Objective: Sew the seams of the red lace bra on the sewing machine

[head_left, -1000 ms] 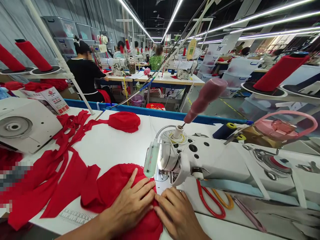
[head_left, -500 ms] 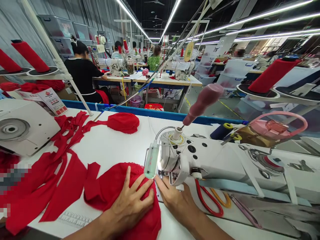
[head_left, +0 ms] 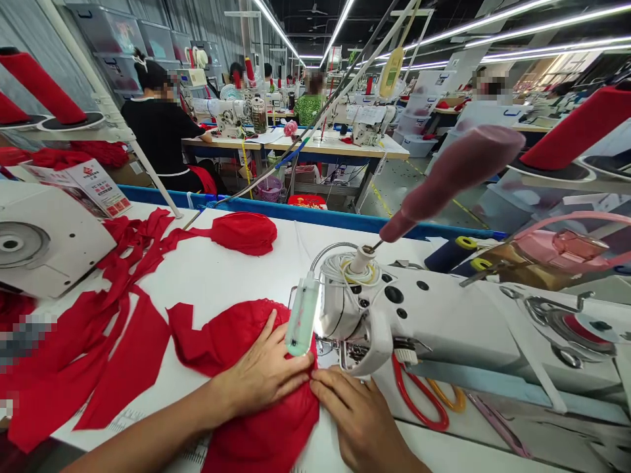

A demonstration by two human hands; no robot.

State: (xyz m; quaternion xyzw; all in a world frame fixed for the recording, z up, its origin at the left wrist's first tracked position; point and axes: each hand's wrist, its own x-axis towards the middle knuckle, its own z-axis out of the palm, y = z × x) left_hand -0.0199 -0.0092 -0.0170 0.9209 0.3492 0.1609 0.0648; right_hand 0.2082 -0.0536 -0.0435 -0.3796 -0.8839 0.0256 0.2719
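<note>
A piece of red fabric [head_left: 276, 427] with a lacy-looking gathered edge lies on the white table, its right edge beside the head of a white sewing machine [head_left: 379, 315]. My left hand [head_left: 263, 374] rests flat on this cloth with its fingers stretched out, fingertips partly behind a pale green clip-on lamp [head_left: 302, 318]. To its right, my right hand [head_left: 359, 417] pinches the cloth's edge just in front of the machine's foot; its thumb is hidden. The needle cannot be seen clearly.
Red-handled scissors [head_left: 419, 401] and tweezers [head_left: 500, 424] lie under the machine arm. A pink-handled screwdriver [head_left: 448, 177] sticks up from the machine top. Red strips [head_left: 118, 355] spread at left beside another machine [head_left: 49, 243]. A person in black [head_left: 158, 138] sits beyond the table.
My right hand has drawn back toward me from the machine's foot to the cloth's edge. My left hand's fingers have moved closer together. The view has shifted slightly.
</note>
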